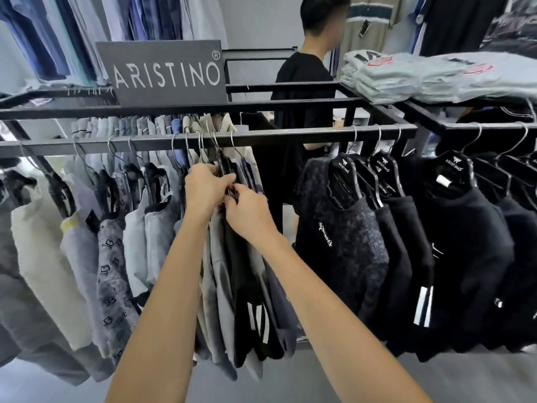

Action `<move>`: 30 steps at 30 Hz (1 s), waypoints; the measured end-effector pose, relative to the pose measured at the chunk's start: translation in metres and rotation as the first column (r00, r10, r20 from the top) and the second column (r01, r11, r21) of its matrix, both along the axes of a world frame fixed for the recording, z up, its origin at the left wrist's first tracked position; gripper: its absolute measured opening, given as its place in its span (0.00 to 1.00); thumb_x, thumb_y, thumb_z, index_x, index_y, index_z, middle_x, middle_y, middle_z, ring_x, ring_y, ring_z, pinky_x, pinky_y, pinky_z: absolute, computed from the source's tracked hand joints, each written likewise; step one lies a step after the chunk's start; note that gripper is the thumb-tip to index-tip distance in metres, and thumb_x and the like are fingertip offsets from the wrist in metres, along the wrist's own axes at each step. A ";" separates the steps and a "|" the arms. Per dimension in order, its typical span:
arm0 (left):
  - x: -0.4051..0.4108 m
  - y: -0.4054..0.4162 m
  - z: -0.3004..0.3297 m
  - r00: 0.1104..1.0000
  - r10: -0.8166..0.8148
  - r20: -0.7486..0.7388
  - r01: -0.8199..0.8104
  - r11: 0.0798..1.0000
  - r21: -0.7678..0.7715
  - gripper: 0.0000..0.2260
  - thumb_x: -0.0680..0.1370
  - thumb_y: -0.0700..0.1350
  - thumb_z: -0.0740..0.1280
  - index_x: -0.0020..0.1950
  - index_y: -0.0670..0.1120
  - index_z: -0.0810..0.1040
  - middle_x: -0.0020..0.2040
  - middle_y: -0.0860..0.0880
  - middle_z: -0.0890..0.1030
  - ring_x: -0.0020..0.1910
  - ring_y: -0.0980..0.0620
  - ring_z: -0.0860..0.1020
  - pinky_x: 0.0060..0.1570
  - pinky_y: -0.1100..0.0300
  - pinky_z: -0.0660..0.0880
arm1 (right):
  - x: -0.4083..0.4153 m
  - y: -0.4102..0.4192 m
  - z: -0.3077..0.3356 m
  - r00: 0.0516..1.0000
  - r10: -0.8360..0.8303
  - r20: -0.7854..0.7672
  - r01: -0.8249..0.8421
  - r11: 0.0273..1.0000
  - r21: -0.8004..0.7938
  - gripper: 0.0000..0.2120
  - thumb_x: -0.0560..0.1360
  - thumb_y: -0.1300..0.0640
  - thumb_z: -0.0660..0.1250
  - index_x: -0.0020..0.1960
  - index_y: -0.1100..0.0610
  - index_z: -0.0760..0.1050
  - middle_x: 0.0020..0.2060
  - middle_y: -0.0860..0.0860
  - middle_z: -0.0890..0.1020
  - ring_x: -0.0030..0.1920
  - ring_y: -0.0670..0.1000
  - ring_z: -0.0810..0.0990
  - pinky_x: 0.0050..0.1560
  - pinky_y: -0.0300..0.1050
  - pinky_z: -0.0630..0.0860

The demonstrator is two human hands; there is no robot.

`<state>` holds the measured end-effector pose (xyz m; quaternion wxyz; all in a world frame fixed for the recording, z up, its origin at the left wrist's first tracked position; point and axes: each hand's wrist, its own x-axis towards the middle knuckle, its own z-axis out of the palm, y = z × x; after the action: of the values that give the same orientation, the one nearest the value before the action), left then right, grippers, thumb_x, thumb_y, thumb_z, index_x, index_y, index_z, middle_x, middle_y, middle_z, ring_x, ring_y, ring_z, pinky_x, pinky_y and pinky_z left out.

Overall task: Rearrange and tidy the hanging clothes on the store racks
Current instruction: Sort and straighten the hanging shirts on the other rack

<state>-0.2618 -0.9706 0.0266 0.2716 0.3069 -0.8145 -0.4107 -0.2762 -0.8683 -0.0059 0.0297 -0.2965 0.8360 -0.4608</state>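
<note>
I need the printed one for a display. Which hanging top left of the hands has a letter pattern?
The grey top covered in dark ornate letters, hanging between a plain pale grey top and a white one; its neighbours are unpatterned.

Even bright light, soft focus, perhaps fisheye-bent edges

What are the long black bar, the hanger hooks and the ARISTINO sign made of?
The black bar looks like painted metal: straight, square-edged, matte. The hanger hooks look like bare steel wire: thin, silvery, shiny. The ARISTINO sign is a flat grey board with pale letters; whether card, plastic or wood, I cannot tell.
</note>
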 end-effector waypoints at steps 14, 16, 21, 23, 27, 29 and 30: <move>0.007 0.083 0.023 0.999 -0.016 -0.042 0.012 0.994 -0.111 0.34 0.70 0.48 0.75 0.74 0.49 0.66 0.67 0.46 0.76 0.63 0.45 0.75 0.63 0.49 0.73 | -0.002 0.093 0.030 0.978 0.171 0.119 -0.185 0.975 0.121 0.20 0.74 0.61 0.64 0.65 0.56 0.68 0.56 0.55 0.76 0.43 0.51 0.77 0.39 0.47 0.78; 0.010 0.102 0.030 0.998 -0.018 -0.063 0.011 0.993 -0.120 0.34 0.71 0.47 0.73 0.75 0.51 0.65 0.65 0.48 0.76 0.60 0.47 0.77 0.61 0.51 0.74 | -0.003 0.115 0.034 0.973 0.208 0.101 -0.217 0.973 0.081 0.15 0.73 0.62 0.63 0.59 0.55 0.74 0.50 0.54 0.79 0.42 0.52 0.78 0.32 0.43 0.74; 0.009 0.160 0.050 0.979 -0.085 -0.183 0.091 0.996 0.024 0.27 0.65 0.53 0.76 0.63 0.61 0.74 0.52 0.53 0.81 0.46 0.51 0.82 0.51 0.53 0.79 | -0.018 0.187 0.055 0.970 0.225 0.094 -0.227 0.974 0.005 0.10 0.69 0.63 0.64 0.48 0.55 0.79 0.36 0.51 0.77 0.35 0.50 0.73 0.29 0.39 0.67; 0.006 0.186 0.056 0.972 -0.105 -0.212 0.121 0.990 0.065 0.25 0.64 0.53 0.77 0.59 0.60 0.74 0.49 0.48 0.83 0.40 0.45 0.85 0.43 0.48 0.82 | -0.031 0.216 0.064 0.968 0.230 0.100 -0.234 0.972 0.036 0.10 0.67 0.64 0.65 0.46 0.58 0.79 0.34 0.51 0.77 0.33 0.50 0.72 0.31 0.40 0.68; -0.004 0.247 0.070 0.953 -0.137 -0.271 0.174 0.977 0.119 0.22 0.70 0.45 0.77 0.60 0.51 0.72 0.42 0.41 0.84 0.29 0.44 0.83 0.35 0.49 0.82 | -0.057 0.273 0.085 0.960 0.258 0.107 -0.267 0.960 0.084 0.09 0.64 0.66 0.66 0.44 0.65 0.77 0.30 0.50 0.71 0.33 0.50 0.69 0.35 0.44 0.65; -0.012 0.273 0.075 0.947 -0.133 -0.293 0.179 0.974 0.136 0.21 0.70 0.45 0.77 0.59 0.50 0.72 0.43 0.39 0.83 0.29 0.44 0.83 0.33 0.51 0.82 | -0.069 0.301 0.093 0.953 0.280 0.120 -0.291 0.952 0.092 0.11 0.64 0.67 0.66 0.46 0.68 0.76 0.32 0.55 0.72 0.35 0.49 0.69 0.36 0.43 0.65; -0.016 0.284 0.076 0.941 -0.132 -0.312 0.188 0.969 0.158 0.21 0.71 0.45 0.77 0.59 0.50 0.71 0.44 0.38 0.83 0.29 0.44 0.83 0.33 0.51 0.82 | -0.075 0.316 0.097 0.950 0.284 0.127 -0.297 0.950 0.093 0.13 0.64 0.68 0.66 0.48 0.68 0.77 0.33 0.58 0.74 0.36 0.49 0.70 0.37 0.43 0.66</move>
<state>-0.2779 -0.6864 0.1026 0.3275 0.1979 -0.7444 -0.5473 -0.3508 -0.5522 0.0915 0.1605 -0.3880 0.8046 -0.4200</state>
